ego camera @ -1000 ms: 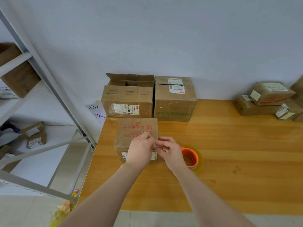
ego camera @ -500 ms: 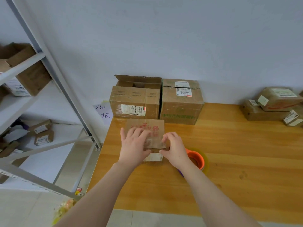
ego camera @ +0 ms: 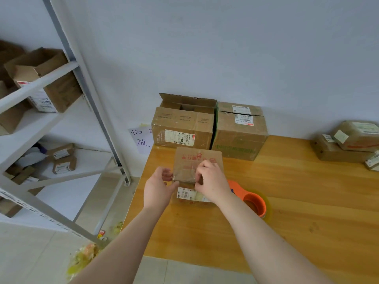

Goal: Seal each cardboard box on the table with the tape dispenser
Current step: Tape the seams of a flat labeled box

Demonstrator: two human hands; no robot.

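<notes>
Your left hand [ego camera: 159,185] gripped the small box [ego camera: 196,167] at its left near corner, fingers curled round it; your right hand [ego camera: 211,179] pinched its near top edge. That box sat on the tabletop [ego camera: 287,191], just in front of an open box [ego camera: 182,124] and a closed box [ego camera: 240,130], the dispenser [ego camera: 246,194] lying idle beside your right wrist. Looked like tape-smoothing: you wanted the left bracing hard while the right rubbed the strip flat over that edge, no bubbles.
</notes>
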